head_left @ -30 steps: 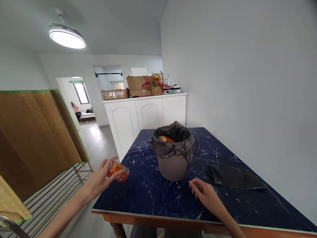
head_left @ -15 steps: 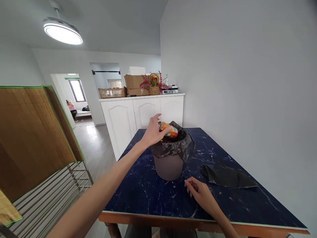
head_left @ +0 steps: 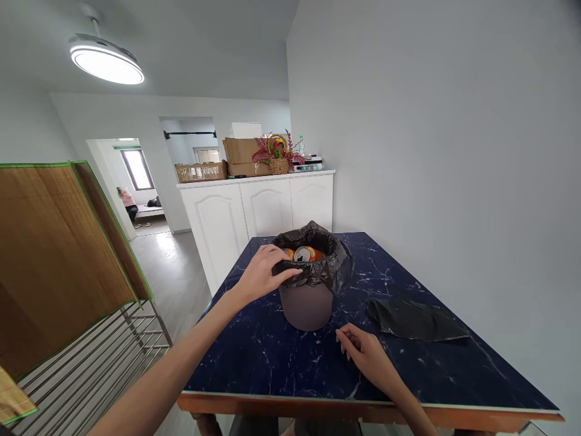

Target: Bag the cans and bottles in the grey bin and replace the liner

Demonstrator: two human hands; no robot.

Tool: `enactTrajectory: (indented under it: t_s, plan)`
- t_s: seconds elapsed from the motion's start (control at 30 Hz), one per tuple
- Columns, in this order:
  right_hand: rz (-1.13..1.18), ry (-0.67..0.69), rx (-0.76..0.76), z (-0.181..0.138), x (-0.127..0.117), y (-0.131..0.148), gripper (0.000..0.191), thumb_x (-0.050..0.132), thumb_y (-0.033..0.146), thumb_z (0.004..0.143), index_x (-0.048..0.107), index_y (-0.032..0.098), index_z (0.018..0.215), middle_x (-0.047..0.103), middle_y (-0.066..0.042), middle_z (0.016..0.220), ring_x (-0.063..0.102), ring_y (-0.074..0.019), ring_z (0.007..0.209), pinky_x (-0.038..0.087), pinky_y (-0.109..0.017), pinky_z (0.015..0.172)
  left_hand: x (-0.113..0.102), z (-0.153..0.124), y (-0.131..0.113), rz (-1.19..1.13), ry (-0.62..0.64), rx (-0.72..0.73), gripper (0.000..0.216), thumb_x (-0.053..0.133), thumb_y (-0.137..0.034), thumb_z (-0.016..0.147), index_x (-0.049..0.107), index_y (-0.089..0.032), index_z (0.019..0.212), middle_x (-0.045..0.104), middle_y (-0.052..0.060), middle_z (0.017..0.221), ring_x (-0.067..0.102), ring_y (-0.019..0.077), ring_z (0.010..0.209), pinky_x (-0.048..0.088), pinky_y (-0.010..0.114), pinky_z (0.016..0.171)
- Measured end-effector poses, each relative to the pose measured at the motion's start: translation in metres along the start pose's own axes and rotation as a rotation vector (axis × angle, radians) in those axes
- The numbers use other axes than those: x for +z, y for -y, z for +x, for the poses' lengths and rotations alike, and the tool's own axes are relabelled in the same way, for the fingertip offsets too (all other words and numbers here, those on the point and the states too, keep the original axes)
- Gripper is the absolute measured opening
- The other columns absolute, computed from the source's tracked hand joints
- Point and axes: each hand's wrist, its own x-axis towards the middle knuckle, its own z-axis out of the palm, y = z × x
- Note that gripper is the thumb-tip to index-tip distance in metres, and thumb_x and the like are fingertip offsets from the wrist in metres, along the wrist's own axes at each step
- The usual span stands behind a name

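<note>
A grey bin point(head_left: 307, 307) lined with a black plastic bag point(head_left: 336, 264) stands on the dark blue marbled table point(head_left: 254, 357). Inside it are orange drink cans; one can point(head_left: 303, 254) shows its silver end. My left hand point(head_left: 265, 269) is at the bin's left front rim, holding no can. Its thumb is apart from the fingers along the bag's edge, and the fingertips reach over the rim. In front of the bin, my right hand point(head_left: 363, 354) rests on the table, its fingers loosely curled with nothing visible in them.
A folded black plastic bag point(head_left: 417, 318) lies on the table's right side. Behind the table is a white cabinet point(head_left: 267, 203) bearing cardboard boxes point(head_left: 247, 157) and a flower basket point(head_left: 278, 165). A metal rack point(head_left: 113, 345) stands left; a person point(head_left: 128, 200) sits in a far room.
My left hand has let go of the orange can, which now lies in the bin, and has moved left and down to the rim. My right hand has stayed in place.
</note>
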Motion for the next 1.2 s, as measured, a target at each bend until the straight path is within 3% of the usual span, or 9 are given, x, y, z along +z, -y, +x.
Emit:
enactTrajectory:
  t_s: [0.23,0.37,0.53,0.63,0.73,0.83,0.9,1.03,1.2]
  plan:
    - [0.054,-0.005,0.028,-0.001,0.000,0.004,0.053,0.054,0.074,0.099,0.065,0.024,0.086,0.064,-0.001,0.072,0.058,-0.0184,0.064,0.043,-0.031,0.063,-0.016,-0.013,-0.040,-0.061,0.005,-0.011,0.035,0.070,-0.059,0.096,0.075,-0.025,0.090,0.076,0.007,0.093,0.068,0.0275,0.096,0.052,0.047,0.097]
    - [0.175,-0.010,0.074,0.006,-0.001,0.006,0.057,0.063,0.079,0.090,0.066,0.023,0.083,0.065,-0.002,0.073,0.060,-0.0186,0.064,0.047,-0.032,0.064,-0.036,-0.035,-0.066,-0.147,-0.035,-0.070,0.029,0.066,-0.056,0.100,0.075,-0.029,0.104,0.077,0.007,0.106,0.067,0.0306,0.111,0.050,0.050,0.104]
    - [0.456,-0.010,0.211,0.042,-0.017,0.027,0.063,0.054,0.083,0.092,0.068,0.023,0.105,0.076,-0.013,0.102,0.072,-0.0231,0.074,0.054,-0.033,0.059,-0.047,-0.073,-0.036,-0.281,-0.508,-0.691,0.044,0.057,-0.064,0.100,0.063,-0.025,0.119,0.067,0.011,0.129,0.064,0.0284,0.122,0.052,0.047,0.105]
    - [0.594,0.033,0.279,0.074,-0.036,0.053,0.054,0.053,0.075,0.097,0.068,0.024,0.101,0.078,-0.015,0.102,0.076,-0.0240,0.080,0.061,-0.036,0.071,-0.041,-0.095,-0.008,-0.512,-0.330,-1.036,0.064,0.065,-0.077,0.088,0.064,-0.021,0.120,0.069,0.014,0.125,0.064,0.0307,0.124,0.056,0.046,0.101]
    - [0.673,0.073,0.300,0.106,-0.057,0.084,0.036,0.064,0.058,0.097,0.066,0.023,0.091,0.077,-0.010,0.086,0.075,-0.0214,0.073,0.063,-0.036,0.073,-0.035,-0.101,0.005,-0.945,-0.019,-1.175,0.069,0.060,-0.085,0.086,0.072,-0.019,0.104,0.074,0.016,0.114,0.070,0.0317,0.115,0.061,0.046,0.093]
    - [0.704,0.057,0.271,0.130,-0.076,0.116,0.017,0.072,0.036,0.093,0.066,0.022,0.087,0.076,-0.005,0.078,0.073,-0.0182,0.068,0.062,-0.033,0.071,-0.035,-0.087,0.002,-1.197,0.068,-1.155,0.060,0.072,-0.079,0.080,0.072,-0.020,0.088,0.077,0.014,0.096,0.075,0.0291,0.093,0.065,0.045,0.080]
    - [0.708,0.013,0.224,0.139,-0.086,0.137,0.012,0.076,0.026,0.087,0.067,0.021,0.090,0.076,-0.003,0.078,0.072,-0.0166,0.066,0.062,-0.030,0.068,-0.041,-0.071,-0.001,-1.176,-0.049,-1.075,0.046,0.086,-0.064,0.074,0.069,-0.022,0.080,0.074,0.010,0.082,0.073,0.0261,0.079,0.064,0.041,0.069]
    - [0.691,-0.104,0.086,0.146,-0.105,0.174,0.039,0.085,0.012,0.071,0.066,0.021,0.104,0.073,0.002,0.078,0.067,-0.0139,0.064,0.058,-0.025,0.060,-0.061,-0.041,-0.001,-1.078,-0.263,-0.955,0.038,0.090,-0.031,0.067,0.053,-0.024,0.066,0.059,0.000,0.065,0.061,0.0170,0.061,0.055,0.033,0.058]
    - [0.513,-0.339,-0.187,0.135,-0.127,0.199,0.048,0.086,0.007,0.062,0.071,0.023,0.105,0.062,0.008,0.075,0.056,-0.0086,0.062,0.043,-0.019,0.051,-0.088,-0.026,-0.003,-0.859,-0.599,-0.642,0.038,0.084,-0.017,0.062,0.046,-0.023,0.065,0.042,-0.005,0.067,0.047,0.0109,0.062,0.045,0.026,0.061]
